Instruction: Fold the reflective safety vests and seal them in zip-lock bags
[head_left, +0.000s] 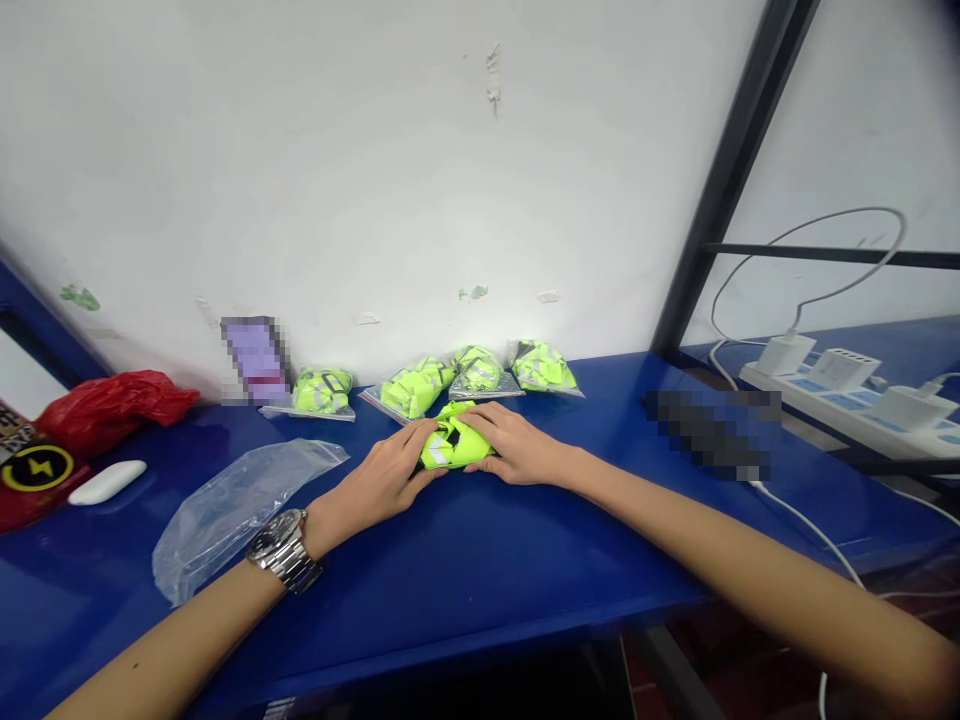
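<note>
A folded neon yellow-green vest with grey reflective strips [452, 445] lies on the blue table [480, 560]. My left hand [386, 475], with a metal watch on its wrist, grips the vest's left side with curled fingers. My right hand [514, 443] presses on the vest's right side, fingers bent over it. An empty clear plastic bag [232, 505] lies to the left of my left arm. Several bagged neon vests [416, 388] line the wall behind my hands.
A red plastic bag [112, 403] and a white oval object [106, 482] sit at the far left. A white power strip with chargers [847, 395] and white cables [802, 525] lie to the right, beside a black metal frame post [720, 190].
</note>
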